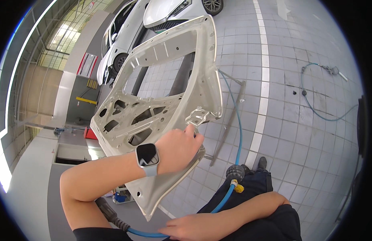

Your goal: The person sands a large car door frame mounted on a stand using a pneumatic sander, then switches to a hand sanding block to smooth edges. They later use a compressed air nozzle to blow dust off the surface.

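A pale grey-beige car tailgate panel (170, 76), with a large window opening and several cut-outs, stands tilted on a metal stand (230, 120). My left hand (182, 148), below a wrist watch (147, 156), is closed at the panel's right edge, near a ragged bare patch (198, 115). A small dark bit shows by its fingers, too little to name. Low in front of my body, my right hand (186, 227) is closed over a blue air hose (144, 233). The hose leads left to a black ribbed fitting (109, 213) beside my left arm.
A black ball-shaped hose stop (235, 172) and yellow fitting (239, 188) hang by my legs. Another blue hose (320, 116) lies on the tiled floor at right. White cars (174, 12) stand beyond the panel. A red box (90, 133) and cabinets are at left.
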`<state>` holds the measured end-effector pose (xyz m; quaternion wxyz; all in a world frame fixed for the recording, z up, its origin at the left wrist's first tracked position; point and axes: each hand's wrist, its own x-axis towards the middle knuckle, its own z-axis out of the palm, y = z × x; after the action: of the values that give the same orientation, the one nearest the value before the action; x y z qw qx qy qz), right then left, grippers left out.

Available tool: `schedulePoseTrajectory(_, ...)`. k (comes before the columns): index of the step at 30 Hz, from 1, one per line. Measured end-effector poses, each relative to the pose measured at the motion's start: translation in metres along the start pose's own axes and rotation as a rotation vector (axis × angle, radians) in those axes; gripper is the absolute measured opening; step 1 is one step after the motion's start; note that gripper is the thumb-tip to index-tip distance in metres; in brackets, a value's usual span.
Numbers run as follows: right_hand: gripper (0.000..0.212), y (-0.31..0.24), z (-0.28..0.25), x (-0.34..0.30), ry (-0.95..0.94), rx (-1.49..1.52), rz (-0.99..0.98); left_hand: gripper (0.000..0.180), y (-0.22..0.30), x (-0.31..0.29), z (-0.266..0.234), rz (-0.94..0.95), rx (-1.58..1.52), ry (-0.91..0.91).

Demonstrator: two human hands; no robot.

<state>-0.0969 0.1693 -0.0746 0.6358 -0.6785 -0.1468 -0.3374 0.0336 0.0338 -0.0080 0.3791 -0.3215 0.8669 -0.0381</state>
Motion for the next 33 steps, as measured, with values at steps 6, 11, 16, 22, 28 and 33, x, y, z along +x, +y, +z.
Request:
schedulePoseTrajectory(6, 0.026, 0.008, 0.011, 0.001, 0.061, -0.022, 0.079, 0.048, -0.028, 0.011, -0.006, -0.122, -0.032, 0.009)
schedulePoseTrajectory(11, 0.029, 0.012, -0.020, -0.031, -0.012, -0.037, 0.119, 0.051, -0.046, 0.007, -0.017, -0.347, -0.201, 0.046)
schedulePoseTrajectory(16, 0.030, 0.023, -0.118, -0.092, -0.372, -0.002, 0.394, 0.058, -0.056, -0.016, -0.036, -0.721, -0.811, 0.143)
schedulePoseTrajectory(22, 0.031, 0.009, -0.259, -0.132, -0.722, 0.038, 0.522, 0.067, -0.019, -0.012, -0.053, -1.224, -1.580, 0.226)
schedulePoseTrajectory(28, 0.032, 0.011, -0.327, -0.133, -1.004, 0.090, 0.507, 0.043, 0.011, -0.002, -0.050, -1.703, -2.166, 0.241)
schedulePoseTrajectory(33, 0.032, 0.029, -0.369, -0.115, -1.073, 0.179, 0.438, 0.035, 0.008, 0.009, -0.027, -1.867, -2.253, 0.164)
